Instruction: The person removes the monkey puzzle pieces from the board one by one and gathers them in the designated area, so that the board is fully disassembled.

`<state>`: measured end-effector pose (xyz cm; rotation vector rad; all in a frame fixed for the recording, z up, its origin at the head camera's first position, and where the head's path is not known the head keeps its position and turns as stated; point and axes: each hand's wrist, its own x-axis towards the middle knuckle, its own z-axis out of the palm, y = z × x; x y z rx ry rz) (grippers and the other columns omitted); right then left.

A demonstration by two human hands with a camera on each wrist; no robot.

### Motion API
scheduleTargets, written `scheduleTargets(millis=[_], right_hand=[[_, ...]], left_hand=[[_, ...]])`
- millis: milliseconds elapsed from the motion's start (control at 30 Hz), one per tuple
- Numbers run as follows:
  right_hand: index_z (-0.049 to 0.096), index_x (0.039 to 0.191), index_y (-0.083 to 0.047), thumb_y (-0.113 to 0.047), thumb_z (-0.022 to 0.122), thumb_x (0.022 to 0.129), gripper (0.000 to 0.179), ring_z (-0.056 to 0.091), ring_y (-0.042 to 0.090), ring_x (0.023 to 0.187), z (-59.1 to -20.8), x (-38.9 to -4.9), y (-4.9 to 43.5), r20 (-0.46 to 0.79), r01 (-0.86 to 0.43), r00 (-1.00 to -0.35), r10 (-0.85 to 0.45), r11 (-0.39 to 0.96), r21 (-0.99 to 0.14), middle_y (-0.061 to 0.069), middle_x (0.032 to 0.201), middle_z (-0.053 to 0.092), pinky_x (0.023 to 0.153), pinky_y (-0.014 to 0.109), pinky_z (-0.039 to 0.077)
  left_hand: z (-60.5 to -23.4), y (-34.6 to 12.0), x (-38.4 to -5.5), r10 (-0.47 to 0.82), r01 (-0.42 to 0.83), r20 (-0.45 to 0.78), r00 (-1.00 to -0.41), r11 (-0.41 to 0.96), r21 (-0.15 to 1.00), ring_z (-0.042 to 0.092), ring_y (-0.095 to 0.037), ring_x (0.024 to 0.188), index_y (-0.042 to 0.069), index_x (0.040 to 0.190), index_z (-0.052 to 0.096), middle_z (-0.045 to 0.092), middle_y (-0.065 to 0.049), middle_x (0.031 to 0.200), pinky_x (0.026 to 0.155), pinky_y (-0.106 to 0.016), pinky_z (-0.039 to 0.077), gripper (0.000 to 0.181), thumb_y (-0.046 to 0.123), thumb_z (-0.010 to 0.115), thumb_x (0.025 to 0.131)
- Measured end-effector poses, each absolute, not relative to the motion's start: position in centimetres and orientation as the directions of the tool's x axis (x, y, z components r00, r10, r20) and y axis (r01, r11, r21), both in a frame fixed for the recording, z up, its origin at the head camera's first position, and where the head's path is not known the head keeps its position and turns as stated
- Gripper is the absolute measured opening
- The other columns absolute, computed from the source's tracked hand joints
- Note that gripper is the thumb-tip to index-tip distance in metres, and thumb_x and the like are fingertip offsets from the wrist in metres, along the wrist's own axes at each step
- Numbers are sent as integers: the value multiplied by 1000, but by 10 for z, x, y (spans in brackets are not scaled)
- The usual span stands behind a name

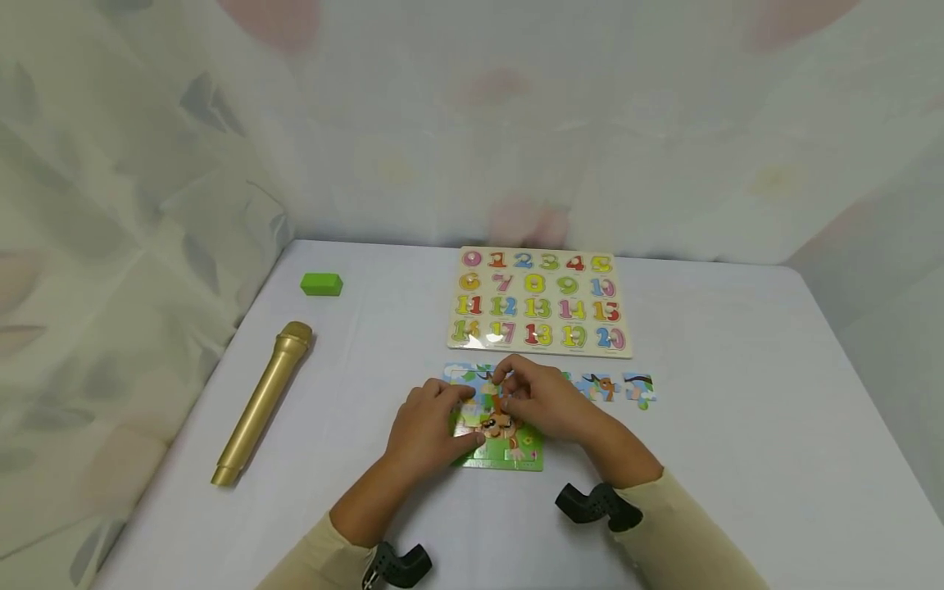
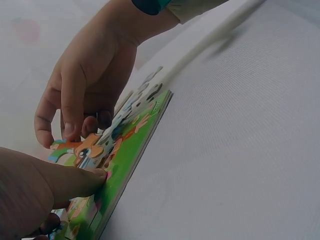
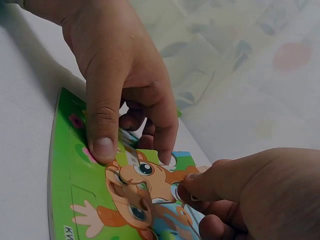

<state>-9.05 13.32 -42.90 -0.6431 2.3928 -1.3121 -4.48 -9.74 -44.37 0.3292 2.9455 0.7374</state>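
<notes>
A jigsaw puzzle board with a green border and a cartoon animal picture lies flat on the table. My left hand rests on its left side, the thumb pressing the picture in the right wrist view and the fingers spread toward the far part. Over the board's upper right, my right hand pinches a puzzle piece bearing an orange animal face with one eye. That piece sits slightly raised and tilted over the picture. Its far edge is partly hidden by fingers.
Loose puzzle pieces lie in a row right of the board. Behind it is a wooden number board with figures 0 to 20. A gold microphone and a green block are on the left.
</notes>
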Motion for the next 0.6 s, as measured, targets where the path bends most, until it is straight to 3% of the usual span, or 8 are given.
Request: scheduleTargets(millis=[600], right_hand=[[66,121,-14,-8,72,99,24,57,19,81,-422,-89,163,-98,-178,-865,-492,485,-856,-1,97,64,70,32,47]], left_hand=[[-449,-99,-45,213,168,-36,-976,855,490,57,-28,107,18,134,72,62,-6,121,87,-46,49,64,41,95,79]])
